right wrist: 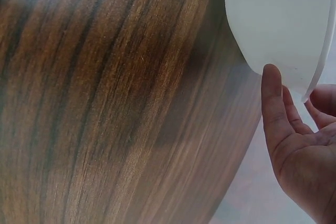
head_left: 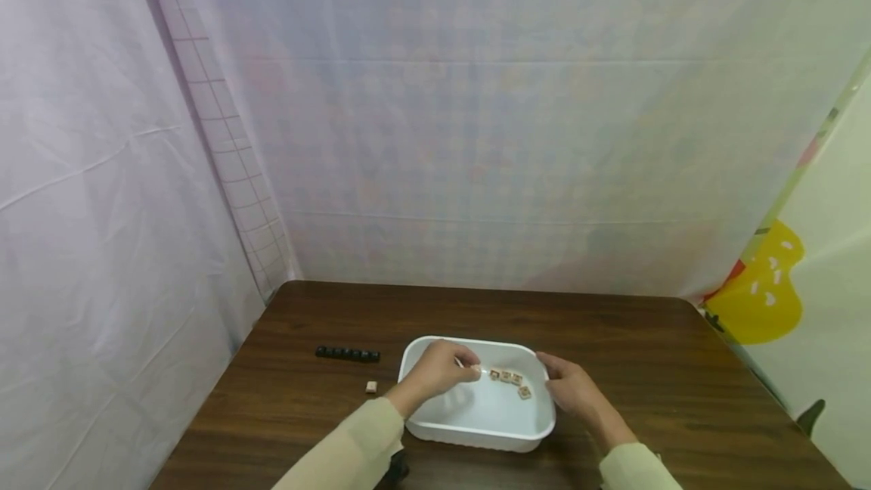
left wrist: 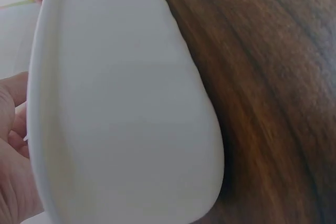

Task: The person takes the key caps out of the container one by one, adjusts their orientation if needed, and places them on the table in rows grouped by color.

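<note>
A white plastic tub (head_left: 476, 429) stands on the dark wooden table (head_left: 646, 339) and holds several small tan tiles (head_left: 510, 378). My left hand (head_left: 445, 370) reaches into the tub from the left with its fingers curled together beside the tiles. Whether it pinches one is hidden. In the left wrist view the tub's wall (left wrist: 121, 103) fills the frame and only my left hand's palm (left wrist: 13, 145) shows. My right hand (head_left: 571, 388) holds the tub's right rim. The right wrist view shows its thumb (right wrist: 273, 93) against the tub's outer wall (right wrist: 278, 19) and its fingers (right wrist: 320, 103) curled past the rim.
A short row of black pieces (head_left: 347, 354) lies on the table left of the tub, with one loose tan tile (head_left: 370, 386) nearer me. Pale sheets hang on the left, at the back and on the right; the right one bears a yellow shape (head_left: 762, 293).
</note>
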`<state>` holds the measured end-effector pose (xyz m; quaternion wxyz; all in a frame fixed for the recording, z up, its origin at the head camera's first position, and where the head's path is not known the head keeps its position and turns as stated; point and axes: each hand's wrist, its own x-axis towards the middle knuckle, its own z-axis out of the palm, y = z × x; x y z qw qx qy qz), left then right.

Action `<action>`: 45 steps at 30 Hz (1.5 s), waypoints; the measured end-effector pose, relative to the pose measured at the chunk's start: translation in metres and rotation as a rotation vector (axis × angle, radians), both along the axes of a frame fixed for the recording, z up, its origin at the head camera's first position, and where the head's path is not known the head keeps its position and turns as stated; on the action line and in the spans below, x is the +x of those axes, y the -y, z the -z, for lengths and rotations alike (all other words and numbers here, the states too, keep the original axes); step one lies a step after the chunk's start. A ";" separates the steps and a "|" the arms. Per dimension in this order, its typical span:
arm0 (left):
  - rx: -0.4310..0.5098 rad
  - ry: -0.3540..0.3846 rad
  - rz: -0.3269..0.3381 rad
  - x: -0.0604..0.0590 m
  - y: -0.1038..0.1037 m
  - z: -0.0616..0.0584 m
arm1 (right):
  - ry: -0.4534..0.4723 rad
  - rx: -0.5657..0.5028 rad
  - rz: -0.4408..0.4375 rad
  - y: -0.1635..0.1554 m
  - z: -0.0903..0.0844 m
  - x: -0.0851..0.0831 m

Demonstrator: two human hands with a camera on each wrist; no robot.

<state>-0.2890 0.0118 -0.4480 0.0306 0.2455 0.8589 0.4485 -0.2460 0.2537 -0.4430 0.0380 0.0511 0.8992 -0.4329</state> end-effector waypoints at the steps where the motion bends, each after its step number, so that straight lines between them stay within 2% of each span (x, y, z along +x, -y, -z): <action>1: 0.003 0.002 -0.001 0.000 0.002 -0.001 | -0.001 0.000 0.000 0.000 0.001 0.000; 8: 0.039 -0.005 -0.013 -0.002 0.016 -0.006 | -0.021 -0.005 -0.007 -0.001 0.002 0.000; 14: 0.072 0.038 -0.031 -0.006 0.030 -0.004 | -0.012 -0.007 -0.005 -0.001 0.001 -0.001; 18: 0.076 0.028 -0.048 -0.008 0.041 -0.003 | -0.012 -0.009 -0.006 0.000 0.001 0.000; 24: 0.080 0.007 -0.100 -0.010 0.064 -0.005 | -0.019 -0.030 -0.010 0.000 0.001 0.001; 28: 0.076 0.029 -0.156 -0.012 0.082 -0.004 | -0.018 -0.023 -0.016 0.000 0.000 0.001; 35: 0.109 0.054 -0.205 -0.013 0.118 0.003 | 0.021 -0.015 0.000 0.001 -0.002 0.001; 41: 0.072 0.037 -0.241 -0.013 0.146 0.011 | 0.033 -0.011 0.007 0.001 -0.003 0.001; 45: 0.033 0.021 -0.239 -0.014 0.161 0.017 | 0.040 -0.006 0.008 0.001 -0.003 0.000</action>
